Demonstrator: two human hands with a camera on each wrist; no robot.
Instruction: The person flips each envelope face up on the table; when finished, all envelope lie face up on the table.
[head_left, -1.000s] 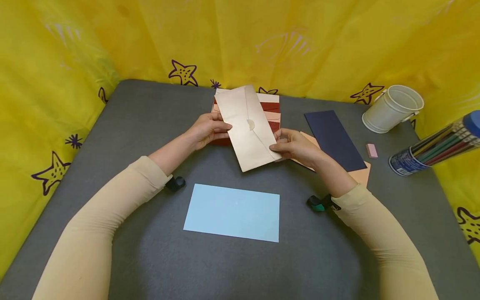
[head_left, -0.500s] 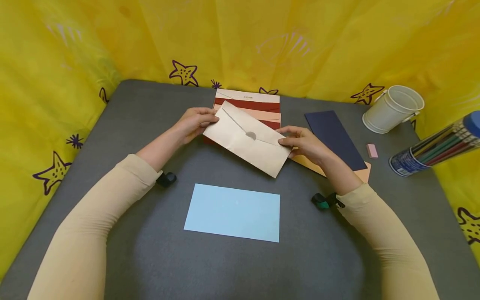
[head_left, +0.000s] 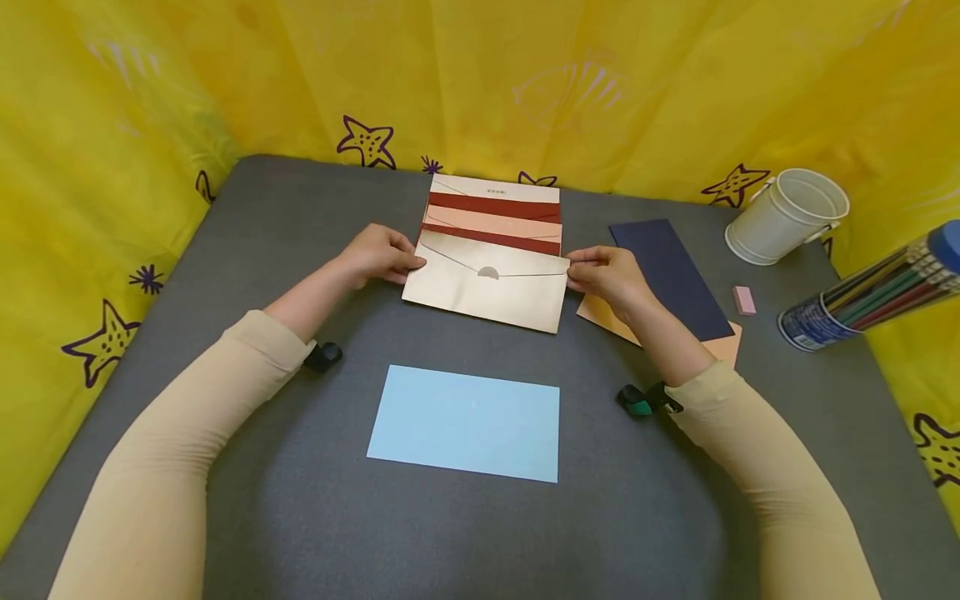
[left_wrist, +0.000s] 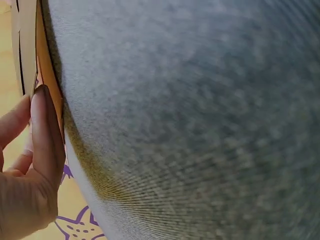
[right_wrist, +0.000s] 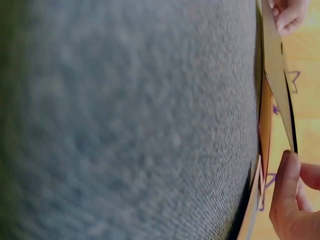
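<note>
Both hands pinch a cream envelope (head_left: 480, 296) by its two short edges, its flap with a half-round seal facing up. My left hand (head_left: 381, 254) grips the left edge near the flap corner; my right hand (head_left: 606, 279) grips the right edge. The envelope lies low over the front of a stack of overlapping envelopes (head_left: 495, 212), where bands of white, dark red and peach show behind it. In the right wrist view the envelope (right_wrist: 277, 75) appears edge-on, tilted, with its right end raised off the envelopes below.
A light blue paper rectangle (head_left: 465, 425) lies nearer on the grey table (head_left: 300, 500). At the right, a navy envelope (head_left: 671, 279) overlaps a peach one (head_left: 723, 348). Beyond them are a pink eraser (head_left: 744, 301), a cream bucket (head_left: 783, 218) and a blue tub of pencils (head_left: 817, 323).
The cream envelope has turned from a steep slant to nearly level, flap edge away from me, and come down over the front of the stack. My left hand has shifted left.
</note>
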